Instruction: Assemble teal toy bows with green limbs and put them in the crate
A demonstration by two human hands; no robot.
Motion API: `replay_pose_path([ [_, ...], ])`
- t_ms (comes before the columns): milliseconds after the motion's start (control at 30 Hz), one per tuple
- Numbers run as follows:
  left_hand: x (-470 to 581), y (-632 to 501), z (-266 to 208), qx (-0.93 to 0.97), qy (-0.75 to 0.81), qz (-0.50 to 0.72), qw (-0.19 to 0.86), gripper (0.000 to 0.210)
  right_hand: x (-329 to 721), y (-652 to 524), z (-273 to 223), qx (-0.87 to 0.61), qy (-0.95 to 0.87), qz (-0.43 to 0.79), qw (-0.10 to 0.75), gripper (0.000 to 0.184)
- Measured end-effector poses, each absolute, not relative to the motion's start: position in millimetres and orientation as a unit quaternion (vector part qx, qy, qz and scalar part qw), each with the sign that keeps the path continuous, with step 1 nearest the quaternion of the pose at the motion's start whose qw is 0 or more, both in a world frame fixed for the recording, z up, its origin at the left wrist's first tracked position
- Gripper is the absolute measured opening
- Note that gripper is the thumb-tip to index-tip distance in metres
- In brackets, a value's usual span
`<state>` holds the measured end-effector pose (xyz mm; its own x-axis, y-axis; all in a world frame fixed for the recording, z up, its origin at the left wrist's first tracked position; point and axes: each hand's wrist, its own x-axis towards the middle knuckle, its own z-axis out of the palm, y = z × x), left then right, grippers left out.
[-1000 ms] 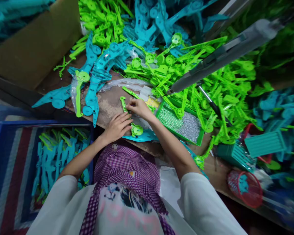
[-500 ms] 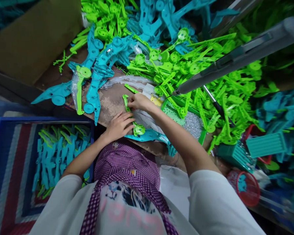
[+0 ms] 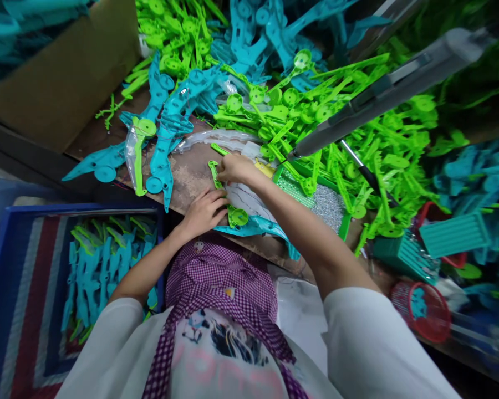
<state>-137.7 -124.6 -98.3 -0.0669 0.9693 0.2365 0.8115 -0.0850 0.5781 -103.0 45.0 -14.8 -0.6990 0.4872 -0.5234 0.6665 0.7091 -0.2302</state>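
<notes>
Your left hand (image 3: 203, 213) lies open on the long green piece (image 3: 238, 216). Your right hand (image 3: 236, 168) curls near its far end; I can't tell if it pinches anything.

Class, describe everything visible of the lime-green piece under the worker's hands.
The lime-green piece looks like moulded plastic: a narrow arm with a broad, rounded end nearest the worker. It lies lengthwise on the brown worktop, its slim end pointing away. The fingers of the left hand cover its middle; the right hand is at its slim part, its grip unclear.
</notes>
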Motion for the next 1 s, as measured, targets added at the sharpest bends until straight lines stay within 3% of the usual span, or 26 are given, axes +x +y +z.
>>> replay_pose_path([
  [100,-138.1,-124.6,-97.3,0.668,0.664,0.310,0.134,0.026,-72.3,38.1,-26.5,0.345,0.896,-0.270,0.077,0.022],
  [200,-139.7,-124.0,-99.2,0.669,0.654,0.320,0.147,0.028,-52.5,26.0,-38.0,0.394,0.884,-0.250,-0.016,0.026],
  [400,-146.5,-125.0,-103.5,0.664,0.625,0.369,0.177,0.030,-45.4,8.2,-48.9,0.413,0.875,-0.249,-0.031,0.025],
  [533,-156.6,-117.7,-96.4,0.572,0.692,0.427,0.108,0.030,-43.0,5.7,-56.5,0.427,0.866,-0.253,-0.061,0.029],
  [800,-177.7,-90.9,-96.7,0.561,0.741,0.347,0.123,0.029,-45.4,-6.8,-66.6,0.333,0.909,-0.239,-0.072,0.030],
  [1000,-187.2,-84.6,-96.1,0.558,0.735,0.346,0.169,0.029,-39.9,-17.6,-63.6,0.256,0.958,-0.130,-0.008,0.037],
])
